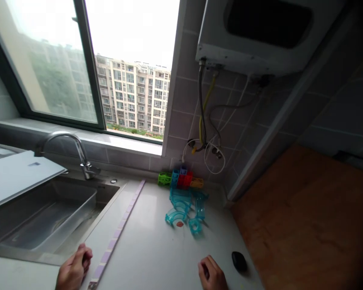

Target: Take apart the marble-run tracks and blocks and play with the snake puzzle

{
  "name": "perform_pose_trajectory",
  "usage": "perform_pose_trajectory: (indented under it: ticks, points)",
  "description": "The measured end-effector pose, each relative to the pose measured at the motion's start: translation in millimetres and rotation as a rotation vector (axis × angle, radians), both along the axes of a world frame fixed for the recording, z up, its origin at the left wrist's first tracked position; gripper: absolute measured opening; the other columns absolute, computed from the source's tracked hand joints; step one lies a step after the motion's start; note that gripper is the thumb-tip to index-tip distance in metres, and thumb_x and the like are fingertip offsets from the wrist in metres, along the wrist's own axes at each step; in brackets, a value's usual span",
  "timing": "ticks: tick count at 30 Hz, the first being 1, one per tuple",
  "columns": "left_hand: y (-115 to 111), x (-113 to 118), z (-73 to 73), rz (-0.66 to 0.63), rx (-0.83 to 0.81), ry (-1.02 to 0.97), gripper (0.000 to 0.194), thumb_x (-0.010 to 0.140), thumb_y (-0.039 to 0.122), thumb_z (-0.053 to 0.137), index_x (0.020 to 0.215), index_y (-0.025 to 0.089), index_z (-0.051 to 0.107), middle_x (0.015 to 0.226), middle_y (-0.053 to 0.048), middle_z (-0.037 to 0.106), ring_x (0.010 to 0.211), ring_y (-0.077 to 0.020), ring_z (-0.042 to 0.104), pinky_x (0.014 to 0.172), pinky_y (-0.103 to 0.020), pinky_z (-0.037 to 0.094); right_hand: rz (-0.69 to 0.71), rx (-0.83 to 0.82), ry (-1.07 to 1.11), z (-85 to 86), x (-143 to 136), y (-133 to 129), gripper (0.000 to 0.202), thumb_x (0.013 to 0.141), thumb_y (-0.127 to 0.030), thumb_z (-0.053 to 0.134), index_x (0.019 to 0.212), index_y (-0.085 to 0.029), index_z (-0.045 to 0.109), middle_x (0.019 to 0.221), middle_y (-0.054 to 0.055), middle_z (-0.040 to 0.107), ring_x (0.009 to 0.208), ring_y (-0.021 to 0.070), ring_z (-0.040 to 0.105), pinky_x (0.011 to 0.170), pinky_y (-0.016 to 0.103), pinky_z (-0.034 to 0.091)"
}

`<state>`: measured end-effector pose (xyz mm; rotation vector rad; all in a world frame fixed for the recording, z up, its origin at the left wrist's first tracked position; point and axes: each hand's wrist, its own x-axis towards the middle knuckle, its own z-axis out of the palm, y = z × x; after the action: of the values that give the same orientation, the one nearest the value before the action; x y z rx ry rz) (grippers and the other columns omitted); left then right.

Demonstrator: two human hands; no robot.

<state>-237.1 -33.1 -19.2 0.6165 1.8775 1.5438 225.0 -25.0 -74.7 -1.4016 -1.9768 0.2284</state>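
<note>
My left hand (74, 268) is curled closed over the counter, between the sink's front corner and a purple-and-white strip (119, 229). Nothing shows in its fingers. My right hand (212, 274) hangs at the lower edge, loosely closed and holding nothing that I can see. To its right a black computer mouse (239, 262) rests on the white counter (148, 257). Beyond both hands lie several translucent teal plastic track pieces (180, 195), and a small red-brown piece (180, 224) beside them. Green (164, 178), red (184, 179) and orange (197, 183) plastic pieces stand against the wall.
At left is a steel sink (109, 195) holding a clear plastic bin (69, 219), with a white board (21, 177) across it and a curved faucet (81, 155) behind. A wooden panel (302, 217) borders the right. Hoses (201, 108) hang from a wall heater (254, 36).
</note>
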Motion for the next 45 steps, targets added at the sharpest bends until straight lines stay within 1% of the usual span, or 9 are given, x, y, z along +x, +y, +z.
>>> perform_pose_trajectory:
  ticks: [8,11,15,20,26,30,33,36,45]
  points:
    - [-13.7,10.4,16.8,-0.123,0.08,0.165,0.065,0.071,0.081,0.069,0.087,0.018,0.075,0.079,-0.006,0.073,0.071,-0.0232,0.066,0.057,-0.031,0.057,0.062,-0.073,0.169,14.8,0.6,-10.1,0.027,0.105,-0.029,0.048,0.091,-0.022,0.07,0.083,0.006,0.072,0.07,0.0193,0.073,0.063,0.025,0.058]
    - [-34.0,59.6,32.7,-0.405,0.151,0.275,0.052,0.089,0.067,0.062,0.109,0.021,0.077,0.116,-0.012,0.078,0.105,-0.0315,0.073,0.077,-0.038,0.065,0.232,-0.079,0.137,20.8,-20.9,-24.6,0.032,0.101,-0.029,0.055,0.13,-0.022,0.067,0.125,0.015,0.075,0.111,0.0279,0.076,0.086,0.033,0.064]
    - [-50.6,134.2,49.3,-0.901,0.166,0.236,0.073,0.09,0.05,0.072,0.156,0.032,0.047,0.151,-0.013,0.062,0.137,-0.0336,0.061,0.102,-0.048,0.06,0.551,0.113,-0.071,23.3,-88.5,-36.9,0.085,0.096,-0.03,0.064,0.168,-0.024,0.021,0.165,0.017,0.042,0.152,0.0396,0.043,0.116,0.061,0.045]
    - [-49.9,170.6,70.3,-1.014,0.22,0.167,0.051,0.102,0.04,0.057,0.151,0.025,0.053,0.152,-0.015,0.06,0.139,-0.0306,0.06,0.118,-0.049,0.047,0.745,0.184,-0.204,28.0,-149.3,-38.2,0.097,0.095,-0.018,0.062,0.169,-0.016,-0.002,0.168,0.019,0.029,0.152,0.039,0.041,0.121,0.063,0.039]
    - [-44.0,179.5,86.1,-1.113,0.128,0.366,0.04,0.102,0.028,0.051,0.141,0.02,0.06,0.14,-0.014,0.07,0.129,-0.0265,0.067,0.111,-0.038,0.054,0.761,-0.092,-0.241,28.4,-137.0,-47.2,0.096,0.096,-0.017,0.063,0.168,-0.016,-0.001,0.168,0.022,0.025,0.153,0.0461,0.037,0.119,0.073,0.034]
    - [-36.5,184.0,74.8,-1.136,0.059,0.586,0.043,0.102,0.04,0.054,0.139,0.02,0.063,0.135,-0.015,0.072,0.123,-0.0289,0.071,0.107,-0.041,0.057,0.7,-0.324,-0.229,58.9,-108.7,-48.0,0.094,0.093,-0.012,0.063,0.169,-0.023,0.008,0.171,0.018,0.022,0.156,0.0433,0.031,0.122,0.072,0.028]
    - [-31.9,183.1,60.5,-1.149,0.062,0.657,0.045,0.102,0.048,0.054,0.137,0.023,0.066,0.137,-0.013,0.072,0.126,-0.0299,0.068,0.112,-0.045,0.053,0.692,-0.485,-0.201,94.3,-72.7,-45.3,0.103,0.083,-0.029,0.08,0.168,-0.029,0.022,0.174,0.013,0.011,0.159,0.0435,0.021,0.124,0.067,0.029]
    - [-32.3,182.0,43.8,-1.067,0.107,0.673,0.041,0.106,0.046,0.049,0.137,0.026,0.066,0.135,-0.012,0.072,0.127,-0.0271,0.067,0.112,-0.043,0.053,0.515,-0.565,-0.162,112.2,-34.5,-45.3,0.073,0.09,-0.028,0.07,0.16,-0.023,0.046,0.171,0.013,0.03,0.158,0.0357,0.032,0.127,0.055,0.033]
    - [-60.6,169.0,-17.6,-0.769,0.244,0.687,0.024,0.105,0.035,0.052,0.107,0.024,0.073,0.117,-0.013,0.075,0.112,-0.0274,0.072,0.098,-0.043,0.062,0.232,-0.36,0.001,82.4,30.0,-28.3,0.039,0.094,-0.03,0.065,0.132,-0.025,0.074,0.142,0.012,0.069,0.131,0.0336,0.065,0.114,0.052,0.053]
